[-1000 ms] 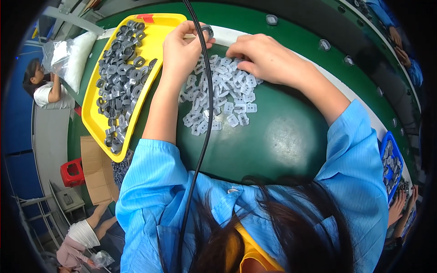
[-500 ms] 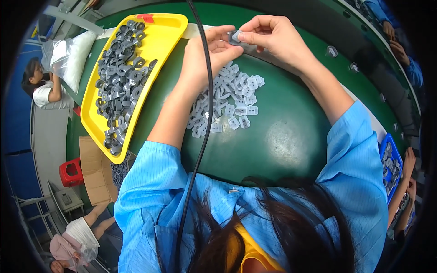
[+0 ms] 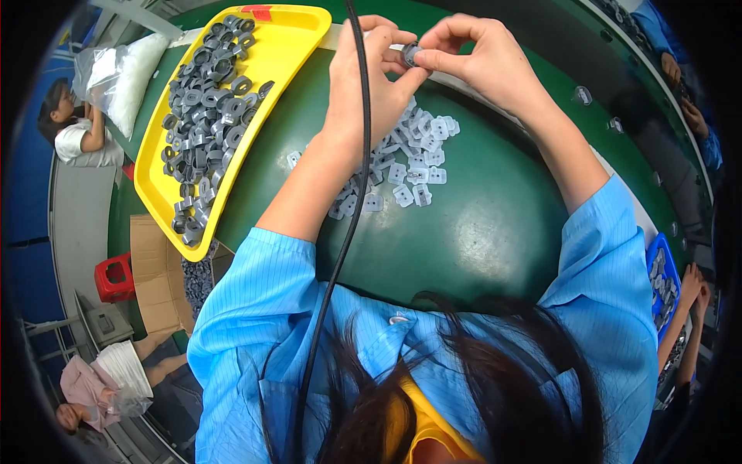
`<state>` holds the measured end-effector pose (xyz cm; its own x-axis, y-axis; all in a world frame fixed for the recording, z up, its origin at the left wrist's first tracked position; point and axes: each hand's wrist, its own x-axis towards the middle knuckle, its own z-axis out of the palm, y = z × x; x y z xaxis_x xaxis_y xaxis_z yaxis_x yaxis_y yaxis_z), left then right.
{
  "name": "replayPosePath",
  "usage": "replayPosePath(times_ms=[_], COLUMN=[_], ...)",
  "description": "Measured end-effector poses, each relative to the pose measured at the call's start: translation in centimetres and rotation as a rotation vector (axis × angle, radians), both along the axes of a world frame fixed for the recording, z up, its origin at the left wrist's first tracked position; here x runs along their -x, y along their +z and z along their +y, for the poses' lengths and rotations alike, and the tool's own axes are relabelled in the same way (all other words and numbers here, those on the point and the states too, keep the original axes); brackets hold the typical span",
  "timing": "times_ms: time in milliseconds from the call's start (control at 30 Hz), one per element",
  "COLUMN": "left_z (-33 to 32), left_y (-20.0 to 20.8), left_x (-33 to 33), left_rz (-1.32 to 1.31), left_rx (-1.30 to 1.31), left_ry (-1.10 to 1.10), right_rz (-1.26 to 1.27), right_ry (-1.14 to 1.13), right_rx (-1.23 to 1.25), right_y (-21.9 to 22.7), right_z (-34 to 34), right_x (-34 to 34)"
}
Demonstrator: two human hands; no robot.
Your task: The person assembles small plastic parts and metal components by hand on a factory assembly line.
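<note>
Near the far side of the bench, my two hands meet at a small round grey plastic part [image 3: 410,53]. My left hand [image 3: 371,81] pinches it between thumb and fingers. From the other side, the bent thumb and forefinger of my right hand [image 3: 488,66] close on the same part. Whether a clear piece sits inside it is too small to tell. Below my hands lies a loose heap of small translucent plastic plates [image 3: 417,147]. To the left, a yellow tray [image 3: 290,46] holds many grey ring-shaped parts [image 3: 209,116].
A black cable [image 3: 363,131] hangs across the view in front of my left wrist. Small clear parts [image 3: 583,95] lie spaced along the green strip beyond the bench. A blue tray [image 3: 662,290] and other people's hands [image 3: 690,290] are at right. An open cardboard box [image 3: 158,271] stands at left.
The view has shifted slightly. The translucent piece seen earlier at my right fingertips no longer shows apart from the grey part, and my right fingers now press close against it.
</note>
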<state>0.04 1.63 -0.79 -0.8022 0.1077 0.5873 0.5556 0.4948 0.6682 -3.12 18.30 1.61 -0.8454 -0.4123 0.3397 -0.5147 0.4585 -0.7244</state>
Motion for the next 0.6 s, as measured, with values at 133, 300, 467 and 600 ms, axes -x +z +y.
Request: replayPosePath(times_ms=[133,300,467,600], left_z=[0.8,-0.3,-1.5,-1.7], left_y=[1.0,0.6,0.8,1.0], left_x=[-0.9,-0.3,0.1,0.1], left_rz=[-0.035,0.039,0.091,0.168], left_rx=[-0.005,0.094,0.290,0.331], left_ry=[-0.029,-0.151,-0.255,-0.240], right_rz=[-0.749,-0.603,-0.555,-0.292], right_ry=[0.150,0.214,0.295,0.159], right_rx=[0.433,0.282,0.107,-0.039], right_y=[0.7,-0.4,0.8,1.6], right_z=[-0.2,1.6,1.6,0.5], right_x=[0.3,1.3,1.0,0.0])
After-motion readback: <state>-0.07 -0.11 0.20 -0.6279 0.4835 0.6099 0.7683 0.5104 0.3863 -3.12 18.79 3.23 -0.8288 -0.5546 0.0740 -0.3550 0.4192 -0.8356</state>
